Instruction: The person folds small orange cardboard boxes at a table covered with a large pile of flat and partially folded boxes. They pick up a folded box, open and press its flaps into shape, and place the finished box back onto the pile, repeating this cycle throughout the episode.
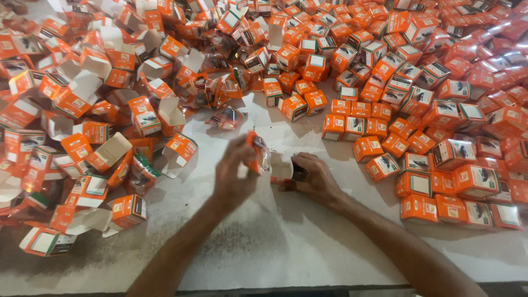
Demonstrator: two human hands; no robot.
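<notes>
**Both hands busy with a small orange carton at mid-counter**

Head view, looking down on a white counter (pixel 264 247). Near its middle, toward the near edge, the two hands meet. Left hand (pixel 234 173) fingers pinched together on a clear packet with orange trim (pixel 257 153), held tilted just above the surface. Right hand (pixel 313 179) lies low on the counter, fingers curled and clamped around a small open carton (pixel 281 169); its pale flap stands up between the hands. Something dark shows at the carton mouth by the right fingers; cannot tell what it is. Packet and carton are just beside each other, possibly touching.

Left side of the counter: a loose heap of open orange cartons (pixel 82 126), flaps up, lying at all angles. Far edge and right side: closed orange cartons (pixel 429 121), many set in rough rows. A second clear packet (pixel 228 116) lies alone beyond the hands, toward the far heap. The surface under the forearms is bare and scuffed.
</notes>
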